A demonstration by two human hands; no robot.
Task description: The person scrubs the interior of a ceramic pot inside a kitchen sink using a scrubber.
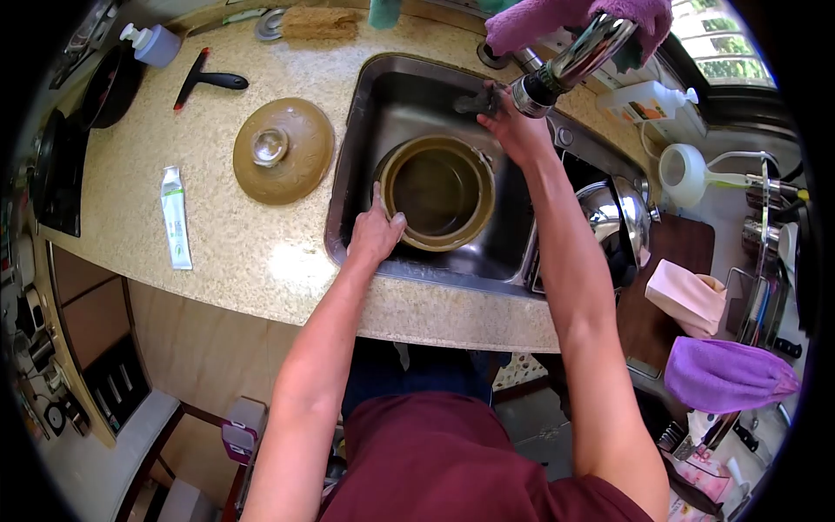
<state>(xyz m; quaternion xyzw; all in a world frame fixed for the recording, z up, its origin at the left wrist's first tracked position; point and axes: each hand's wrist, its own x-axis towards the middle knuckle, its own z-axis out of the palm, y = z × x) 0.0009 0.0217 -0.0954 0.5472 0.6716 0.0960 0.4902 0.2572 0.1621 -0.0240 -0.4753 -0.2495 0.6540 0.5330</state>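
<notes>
A brown ceramic pot (439,242) stands upright in the steel sink (348,174), its dark inside facing up. My left hand (377,231) grips the pot's rim on the left side, thumb and fingers closed over it. Under the faucet (565,70), at the sink's far right corner, my right hand (513,124) is closed on a dark grey scouring pad (474,103); its exact kind is hard to make out. The pot's brown lid (291,178), knob up, lies on the counter left of the sink.
On the counter (261,261) lie a white tube (176,217), a black squeegee-like tool (209,79) and a tan sponge (319,23). A pump bottle (152,43) stands at the back left. Steel cookware (609,213) and a purple cloth (729,374) are on the right.
</notes>
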